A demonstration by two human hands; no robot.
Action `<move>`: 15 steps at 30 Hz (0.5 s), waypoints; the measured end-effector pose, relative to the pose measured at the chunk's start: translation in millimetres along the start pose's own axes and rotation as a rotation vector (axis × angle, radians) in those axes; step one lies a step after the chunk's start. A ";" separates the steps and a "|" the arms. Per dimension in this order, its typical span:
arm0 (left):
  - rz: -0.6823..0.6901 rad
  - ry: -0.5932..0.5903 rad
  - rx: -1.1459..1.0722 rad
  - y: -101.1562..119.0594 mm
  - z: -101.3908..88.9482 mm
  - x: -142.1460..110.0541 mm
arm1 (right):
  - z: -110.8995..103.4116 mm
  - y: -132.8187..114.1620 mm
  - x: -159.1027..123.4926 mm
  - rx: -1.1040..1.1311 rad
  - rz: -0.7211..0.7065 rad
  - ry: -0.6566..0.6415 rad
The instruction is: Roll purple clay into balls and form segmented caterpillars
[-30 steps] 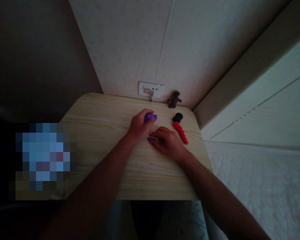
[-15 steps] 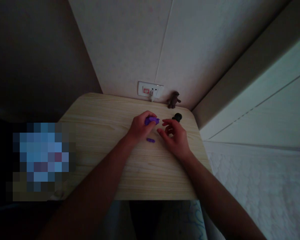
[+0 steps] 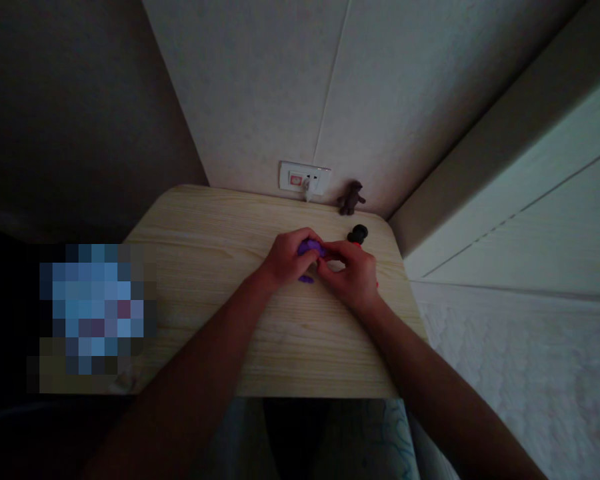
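My left hand (image 3: 293, 257) is wrapped round a purple lump of what looks like modelling clay (image 3: 311, 248), just above the table. At its right end my right hand (image 3: 349, 268) pinches with thumb and forefinger, so both hands meet on the lump. A smaller purple piece (image 3: 306, 279) lies on the table below them, partly covered by my hands. Past my right hand stands a black-topped figure (image 3: 360, 233) with some red showing under it; the hand hides most of it.
A small brown bear-like figure (image 3: 351, 198) stands at the back edge of the wooden table (image 3: 200, 267). Behind it, a wall socket (image 3: 305, 179) has a plug in it. To the right is a white quilted surface (image 3: 520, 373). A blurred patch (image 3: 93, 307) covers the left side.
My right hand has moved left and closed its fingertips on the purple lump; before, it was apart with its fingers spread. The view has shifted slightly.
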State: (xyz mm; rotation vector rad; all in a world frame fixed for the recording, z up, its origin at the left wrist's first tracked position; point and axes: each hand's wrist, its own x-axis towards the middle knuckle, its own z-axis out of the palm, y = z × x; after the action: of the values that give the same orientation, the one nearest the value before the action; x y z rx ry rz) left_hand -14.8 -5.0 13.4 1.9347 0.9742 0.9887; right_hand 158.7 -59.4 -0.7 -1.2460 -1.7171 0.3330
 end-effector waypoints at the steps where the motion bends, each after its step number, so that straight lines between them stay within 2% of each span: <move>1: -0.004 -0.001 -0.003 0.2 0.0 -0.1 | 0.9 -0.5 0.2 -0.021 -0.004 0.006; 9: -0.029 -0.022 -0.044 0.1 1.7 0.7 | 5.4 -0.4 0.0 -0.080 0.009 0.077; 15: -0.015 0.012 -0.084 -3.4 -0.2 0.7 | 2.0 5.1 2.1 0.194 0.069 -0.028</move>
State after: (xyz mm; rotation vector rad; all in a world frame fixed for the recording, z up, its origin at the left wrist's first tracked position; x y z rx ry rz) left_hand -15.7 -2.9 10.7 1.8518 0.9378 1.0172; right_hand 160.1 -54.7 -4.0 -1.1648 -1.6259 0.5477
